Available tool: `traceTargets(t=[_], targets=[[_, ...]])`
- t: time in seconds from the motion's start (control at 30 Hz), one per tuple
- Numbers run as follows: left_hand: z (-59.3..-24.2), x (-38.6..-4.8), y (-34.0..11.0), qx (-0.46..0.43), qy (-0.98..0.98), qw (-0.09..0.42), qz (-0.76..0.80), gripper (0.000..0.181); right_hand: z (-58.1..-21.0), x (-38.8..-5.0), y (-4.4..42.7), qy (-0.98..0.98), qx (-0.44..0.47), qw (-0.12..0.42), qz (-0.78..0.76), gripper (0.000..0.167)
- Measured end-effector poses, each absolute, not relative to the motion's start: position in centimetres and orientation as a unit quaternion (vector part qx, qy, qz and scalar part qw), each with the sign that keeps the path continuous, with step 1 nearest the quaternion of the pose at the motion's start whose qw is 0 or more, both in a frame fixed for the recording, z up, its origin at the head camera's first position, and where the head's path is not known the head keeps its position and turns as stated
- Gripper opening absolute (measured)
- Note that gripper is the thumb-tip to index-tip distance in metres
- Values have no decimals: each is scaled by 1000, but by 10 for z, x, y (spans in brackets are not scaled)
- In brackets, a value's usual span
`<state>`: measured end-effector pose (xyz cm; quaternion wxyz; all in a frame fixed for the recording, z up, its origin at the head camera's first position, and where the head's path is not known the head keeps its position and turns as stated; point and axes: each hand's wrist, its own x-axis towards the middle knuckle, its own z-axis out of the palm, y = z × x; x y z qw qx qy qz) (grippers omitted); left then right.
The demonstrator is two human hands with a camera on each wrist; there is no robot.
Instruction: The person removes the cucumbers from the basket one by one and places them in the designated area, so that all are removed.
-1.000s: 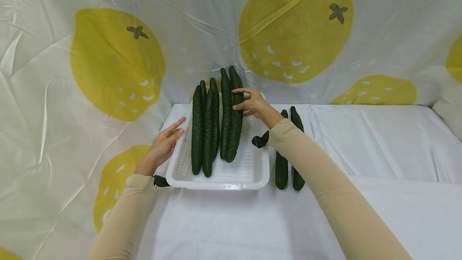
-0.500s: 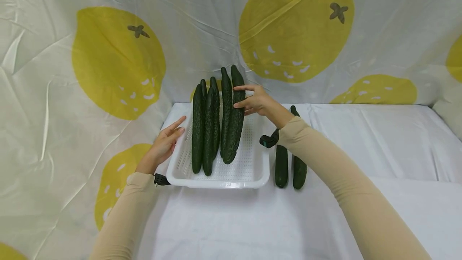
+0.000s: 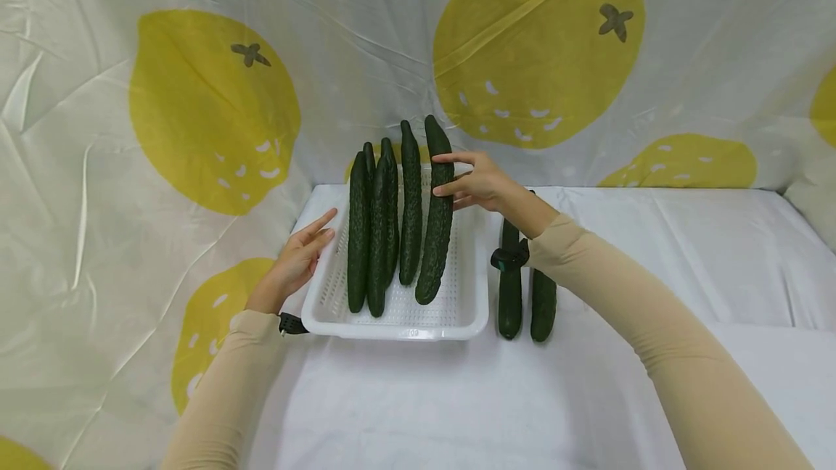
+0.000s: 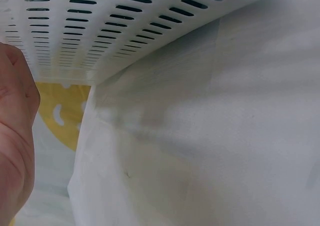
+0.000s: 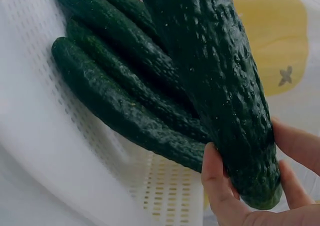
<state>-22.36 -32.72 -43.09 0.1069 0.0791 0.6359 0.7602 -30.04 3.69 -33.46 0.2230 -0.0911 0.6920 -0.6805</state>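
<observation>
My right hand (image 3: 486, 183) pinches a long dark green cucumber (image 3: 437, 216) near its upper end, thumb on one side and fingers on the other. The cucumber is held above a white perforated basket (image 3: 398, 334). Several more cucumbers (image 3: 377, 245) lie side by side in the basket's left and middle. In the right wrist view, the held cucumber (image 5: 215, 86) crosses in front of the others (image 5: 120, 101). My left hand (image 3: 297, 263) rests at the basket's left rim, index finger straight. The left wrist view shows part of that hand (image 4: 15, 131) beside the slotted basket wall (image 4: 75, 31).
Two cucumbers lie on the white cloth right of the basket: one (image 3: 509, 303) partly behind the right wrist's black camera (image 3: 511, 256), the other (image 3: 543, 307) partly under the sleeve. A lemon-print cloth (image 3: 366, 42) hangs behind and to the left.
My right hand has moved right with the pinched cucumber, which now stands apart from the cucumber on its left. My left hand and the basket have stayed almost still.
</observation>
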Motion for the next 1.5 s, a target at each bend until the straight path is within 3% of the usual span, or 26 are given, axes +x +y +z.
traceTargets(t=[1.5], targets=[[-433, -225, -327, 92, 652, 100, 746, 57, -335, -275, 141, 709, -105, 206, -666, 67]])
